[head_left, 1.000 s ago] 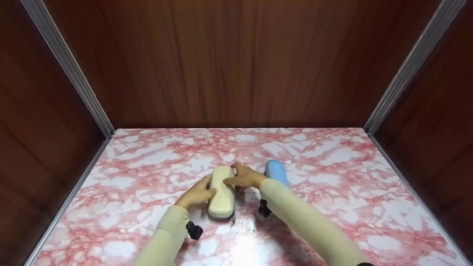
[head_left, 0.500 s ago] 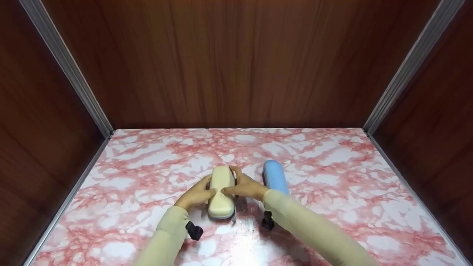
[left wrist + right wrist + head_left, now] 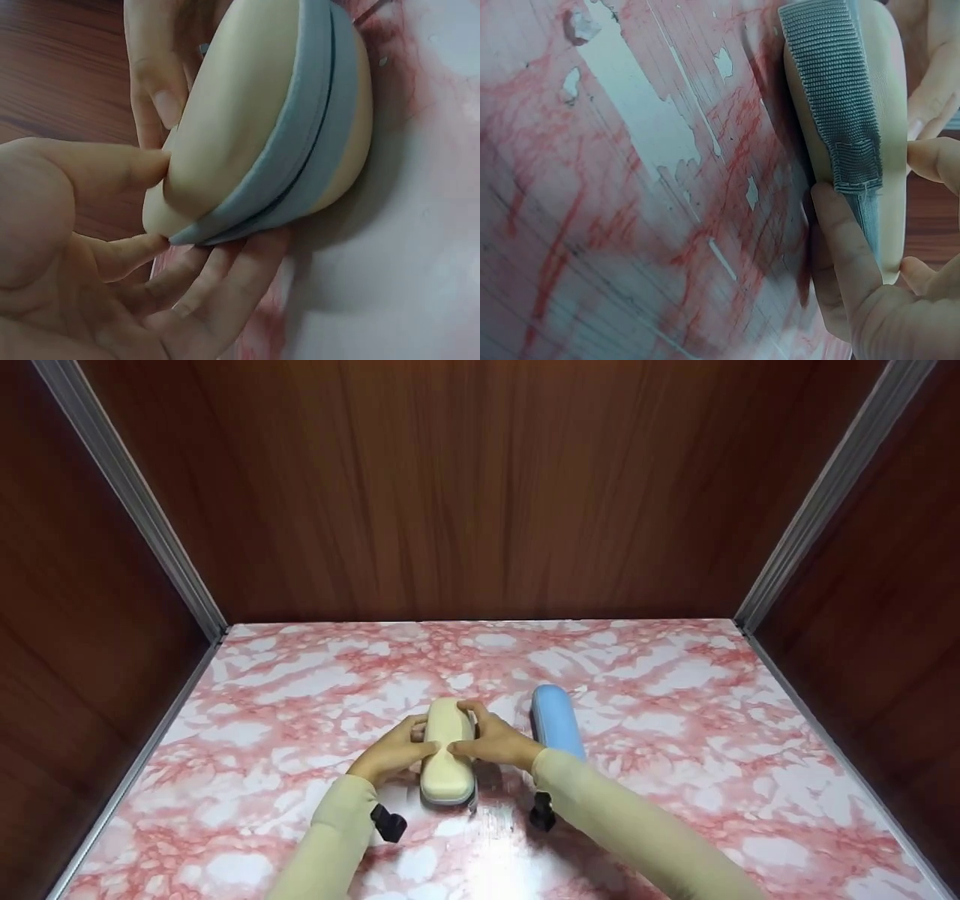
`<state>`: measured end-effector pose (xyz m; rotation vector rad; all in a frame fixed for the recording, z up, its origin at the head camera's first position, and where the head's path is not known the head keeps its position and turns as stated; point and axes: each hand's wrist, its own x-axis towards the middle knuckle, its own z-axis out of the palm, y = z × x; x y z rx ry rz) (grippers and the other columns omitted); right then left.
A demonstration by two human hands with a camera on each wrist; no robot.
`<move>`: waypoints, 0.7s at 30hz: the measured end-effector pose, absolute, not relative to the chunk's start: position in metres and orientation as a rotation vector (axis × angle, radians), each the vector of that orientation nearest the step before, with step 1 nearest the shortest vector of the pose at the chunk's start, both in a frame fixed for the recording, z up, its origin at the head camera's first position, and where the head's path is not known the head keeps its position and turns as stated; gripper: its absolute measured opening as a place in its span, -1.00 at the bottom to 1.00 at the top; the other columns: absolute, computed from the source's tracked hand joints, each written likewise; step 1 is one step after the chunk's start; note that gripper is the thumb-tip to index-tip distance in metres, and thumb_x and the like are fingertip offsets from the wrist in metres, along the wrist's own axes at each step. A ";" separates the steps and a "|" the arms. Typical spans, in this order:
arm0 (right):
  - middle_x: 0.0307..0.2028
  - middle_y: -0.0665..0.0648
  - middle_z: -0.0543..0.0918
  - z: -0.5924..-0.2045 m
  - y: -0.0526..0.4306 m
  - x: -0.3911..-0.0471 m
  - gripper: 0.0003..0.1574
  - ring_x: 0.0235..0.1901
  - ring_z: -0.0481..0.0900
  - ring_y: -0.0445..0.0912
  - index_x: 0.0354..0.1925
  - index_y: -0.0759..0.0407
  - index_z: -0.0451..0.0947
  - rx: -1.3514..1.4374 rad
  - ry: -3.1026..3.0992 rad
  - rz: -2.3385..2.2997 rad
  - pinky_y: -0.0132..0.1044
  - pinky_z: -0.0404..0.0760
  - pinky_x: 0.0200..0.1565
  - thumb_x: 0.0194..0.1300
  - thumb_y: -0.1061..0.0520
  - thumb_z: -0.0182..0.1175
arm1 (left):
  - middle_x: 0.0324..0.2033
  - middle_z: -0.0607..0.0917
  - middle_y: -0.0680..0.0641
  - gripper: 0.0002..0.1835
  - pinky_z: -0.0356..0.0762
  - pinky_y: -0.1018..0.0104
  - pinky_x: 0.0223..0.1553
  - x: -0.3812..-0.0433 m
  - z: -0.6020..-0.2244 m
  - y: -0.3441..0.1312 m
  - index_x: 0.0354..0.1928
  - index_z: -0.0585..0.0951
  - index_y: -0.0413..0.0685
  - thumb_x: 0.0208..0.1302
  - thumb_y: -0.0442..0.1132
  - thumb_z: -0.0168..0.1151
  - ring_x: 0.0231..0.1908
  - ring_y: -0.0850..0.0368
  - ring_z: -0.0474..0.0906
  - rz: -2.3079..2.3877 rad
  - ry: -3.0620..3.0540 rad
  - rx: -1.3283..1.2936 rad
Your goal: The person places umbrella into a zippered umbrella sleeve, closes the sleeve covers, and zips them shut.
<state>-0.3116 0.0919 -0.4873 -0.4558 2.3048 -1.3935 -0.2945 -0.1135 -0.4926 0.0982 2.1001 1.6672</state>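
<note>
A cream zippered glasses case (image 3: 448,781) with a narrowed waist lies lengthwise at mid-table, between both hands. My left hand (image 3: 388,751) grips its left side, thumb on the top and fingers at the lower side. From the right, my right hand (image 3: 501,740) holds it the same way, and the two thumb tips almost meet at the waist. In the left wrist view a grey zipper band (image 3: 292,127) runs around the case. The right wrist view shows a ribbed grey strap (image 3: 832,82) on its side, with a right fingertip at the strap's end.
To the right lies a similar blue case (image 3: 557,720), partly behind the right forearm. The red-and-white marbled tabletop (image 3: 285,682) has worn patches. Brown wood-grain panels (image 3: 480,495) with grey metal corner posts enclose it at the back and sides.
My right hand has shifted slightly nearer along the cream case, its thumb coming down beside the left thumb. More of the blue case shows now. The cream case has barely moved.
</note>
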 end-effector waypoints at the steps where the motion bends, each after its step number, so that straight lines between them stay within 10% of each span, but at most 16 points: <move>1: -0.26 0.20 0.55 -0.487 0.092 -0.312 0.02 -0.36 0.54 -0.02 0.35 0.03 -0.04 -0.453 2.312 -1.389 -0.09 0.53 -0.23 0.08 -0.04 0.30 | 0.16 0.32 -0.26 -0.31 0.55 0.09 -0.32 -0.296 -0.493 -0.115 0.34 0.11 0.03 0.22 -0.17 0.19 -0.13 -0.05 0.49 1.667 2.095 0.098; 21: -0.31 0.19 0.56 -0.492 0.091 -0.313 0.00 -0.42 0.53 -0.09 0.33 0.08 0.00 -0.474 2.374 -1.389 -0.26 0.52 -0.32 0.06 -0.02 0.32 | -0.08 0.52 -0.16 -0.56 0.44 0.06 -0.12 -0.346 -0.495 -0.113 0.18 0.39 -0.08 0.30 -0.10 0.06 -0.14 -0.01 0.48 1.483 2.442 0.280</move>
